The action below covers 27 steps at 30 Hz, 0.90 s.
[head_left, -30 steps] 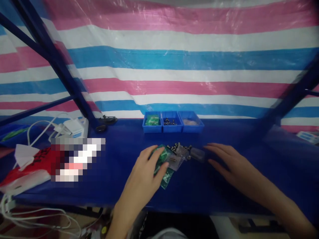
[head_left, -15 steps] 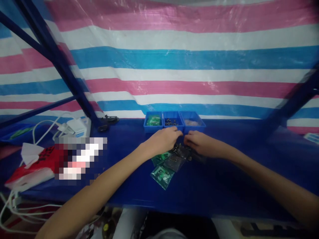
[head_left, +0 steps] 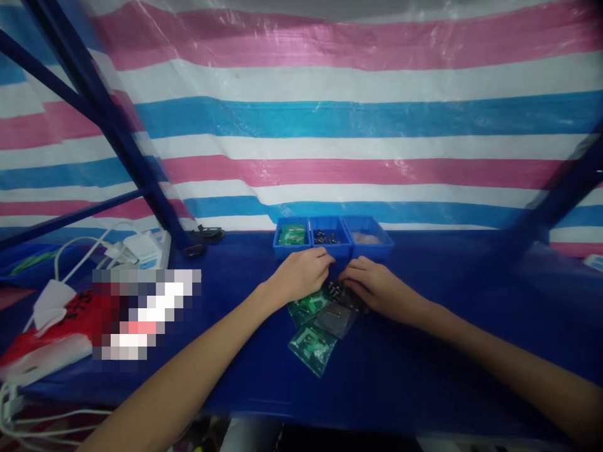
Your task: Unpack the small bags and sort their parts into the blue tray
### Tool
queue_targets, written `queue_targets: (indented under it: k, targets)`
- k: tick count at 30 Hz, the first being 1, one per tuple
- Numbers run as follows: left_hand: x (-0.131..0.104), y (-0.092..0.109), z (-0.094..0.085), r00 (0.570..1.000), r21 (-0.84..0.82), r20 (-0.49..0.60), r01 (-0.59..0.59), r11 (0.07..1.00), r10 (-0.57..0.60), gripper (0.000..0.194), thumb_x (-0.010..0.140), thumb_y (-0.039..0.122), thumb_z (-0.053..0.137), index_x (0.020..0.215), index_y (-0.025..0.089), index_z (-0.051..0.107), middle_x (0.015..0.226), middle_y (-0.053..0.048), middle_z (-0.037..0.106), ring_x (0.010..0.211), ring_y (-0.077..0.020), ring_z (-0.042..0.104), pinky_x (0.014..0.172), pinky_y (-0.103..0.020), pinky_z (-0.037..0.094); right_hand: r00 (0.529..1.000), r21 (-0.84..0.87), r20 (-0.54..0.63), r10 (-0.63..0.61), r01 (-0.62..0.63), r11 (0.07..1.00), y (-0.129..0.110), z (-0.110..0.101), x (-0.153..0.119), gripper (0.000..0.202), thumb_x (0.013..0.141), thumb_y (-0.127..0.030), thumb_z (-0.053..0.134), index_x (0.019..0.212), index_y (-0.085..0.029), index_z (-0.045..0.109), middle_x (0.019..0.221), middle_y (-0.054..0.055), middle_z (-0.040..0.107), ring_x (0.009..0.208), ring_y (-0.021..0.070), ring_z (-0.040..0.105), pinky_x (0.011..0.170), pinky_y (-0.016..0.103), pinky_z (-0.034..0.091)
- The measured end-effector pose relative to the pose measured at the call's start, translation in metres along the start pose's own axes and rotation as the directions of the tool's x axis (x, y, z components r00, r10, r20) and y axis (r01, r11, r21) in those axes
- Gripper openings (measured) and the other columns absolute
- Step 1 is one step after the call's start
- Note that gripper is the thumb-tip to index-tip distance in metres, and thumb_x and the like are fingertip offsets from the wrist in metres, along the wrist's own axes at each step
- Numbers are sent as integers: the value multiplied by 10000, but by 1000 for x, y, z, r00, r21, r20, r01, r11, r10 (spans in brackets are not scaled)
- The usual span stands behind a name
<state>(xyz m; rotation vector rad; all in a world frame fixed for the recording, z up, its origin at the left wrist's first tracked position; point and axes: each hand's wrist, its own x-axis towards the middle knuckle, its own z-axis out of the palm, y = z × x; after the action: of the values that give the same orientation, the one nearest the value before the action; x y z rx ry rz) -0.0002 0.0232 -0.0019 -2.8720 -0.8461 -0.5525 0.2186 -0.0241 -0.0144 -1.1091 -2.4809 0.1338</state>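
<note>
Three blue bins point(head_left: 374, 251) stood in a row beyond one pile of screws point(head_left: 334, 289), too small to count surely. From that pile, the eleven o'clock bin held green packets point(head_left: 293, 235), the twelve o'clock one more screws, the one o'clock one something pale. Two green bags point(head_left: 313, 347) lay towards seven o'clock and one clear bag point(head_left: 336, 319) at six, overlapping the nearer green one. The left hand point(head_left: 304, 273), at ten o'clock, had its fingertips bunched; the right hand point(head_left: 370, 285), at three, curled half closed by the pile. Whether either gripped anything I could not tell.

The blue tabletop point(head_left: 424, 383) was smooth and slightly glossy. At nine o'clock sat a red soft pack point(head_left: 85, 314); behind everything hung a creased, shiny striped sheet point(head_left: 330, 119), pink, white and blue.
</note>
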Motion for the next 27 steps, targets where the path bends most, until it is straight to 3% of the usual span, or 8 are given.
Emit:
queue_targets:
  k: [7,11,15,21,27]
  targets:
    - [2,2,1,999,-7,-29,16,1000,-16,273,987,180,409,1153,134,620,1061,-72,651,998,-200,634,822,-323,535,998,20,-48,33,-32,999,3,4,2,228,968,-146,443,962,-178,668,928,76,682,892,219,594,797,362,485]
    - [4,5,3,1000,-1,-20,14,1000,-14,237,979,189,439,1098,138,637,1034,-67,655,983,-198,634,805,-314,531,980,65,-194,30,-18,998,2,3,1,175,950,-156,488,976,-183,659,922,67,682,874,213,609,781,342,483]
    - [4,12,1,1000,-8,-15,-24,1000,24,224,988,271,480,1075,148,645,1015,-57,657,982,-196,623,803,-309,524,931,213,-325,163,-96,972,-6,0,-1,131,931,-172,533,978,-194,654,874,42,690,765,182,639,692,301,489]
    - [5,26,-9,997,-30,-73,-30,999,27,221,959,342,556,974,133,628,937,-51,649,929,-194,609,774,-300,515,893,528,-318,319,-113,842,-24,-9,-6,97,932,-224,562,971,-210,650,873,20,693,771,168,669,707,282,522]
    - [6,27,-15,991,37,-121,-53,998,57,283,1002,361,472,946,133,630,889,-53,636,865,-192,595,745,-308,503,903,464,-313,294,-124,877,-27,-21,-2,108,942,-197,554,963,-212,658,886,13,686,803,161,654,734,276,491]
